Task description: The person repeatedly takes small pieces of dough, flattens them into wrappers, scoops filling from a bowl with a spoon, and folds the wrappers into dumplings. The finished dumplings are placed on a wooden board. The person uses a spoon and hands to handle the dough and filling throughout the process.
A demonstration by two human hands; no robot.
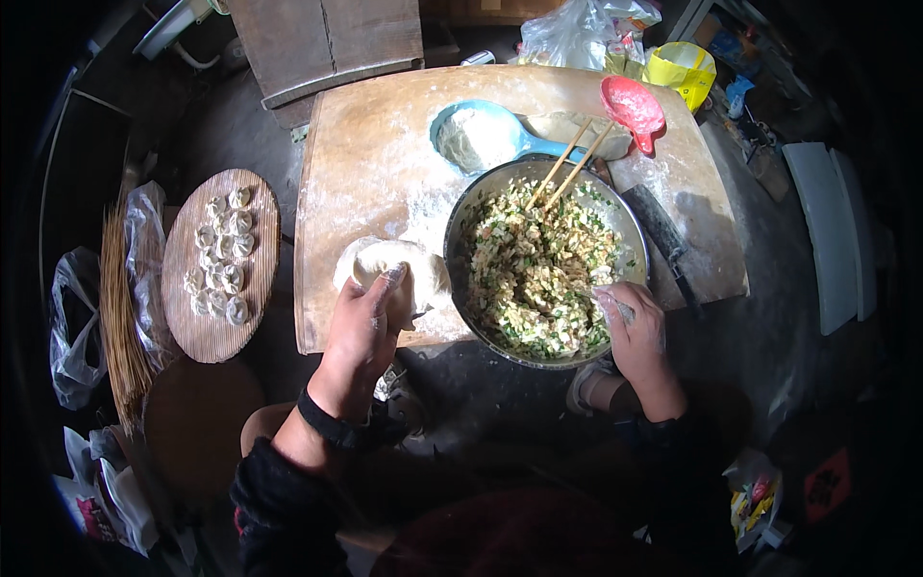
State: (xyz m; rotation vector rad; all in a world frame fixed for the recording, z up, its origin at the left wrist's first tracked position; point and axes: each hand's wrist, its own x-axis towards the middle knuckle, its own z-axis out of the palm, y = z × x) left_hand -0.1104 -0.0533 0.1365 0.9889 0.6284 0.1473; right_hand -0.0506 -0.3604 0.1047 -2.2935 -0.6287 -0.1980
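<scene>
My left hand (368, 317), dusted with flour, holds a flattened dough wrapper (414, 288) with the thumb pressed on its upper side. The wrapper overlaps a larger pale lump of dough (353, 256) on the board, and where one ends is hard to tell. A wide metal bowl (456, 303) holds chopped filling (541, 281) of green and white bits. At its right rim, my right hand (638, 328) grips a small greyish utensil (626, 312), perhaps a spoon, largely hidden by the fingers. Two wooden chopsticks (577, 169) stand tilted in the filling.
A floured wooden board (360, 159) carries a blue ladle (523, 137) of flour, a red scoop (634, 108), more dough (555, 124) and a cleaver (656, 220). Several pleated dumplings (223, 245) sit on a round ridged tray (252, 195) at left. Plastic bags (570, 36) lie behind.
</scene>
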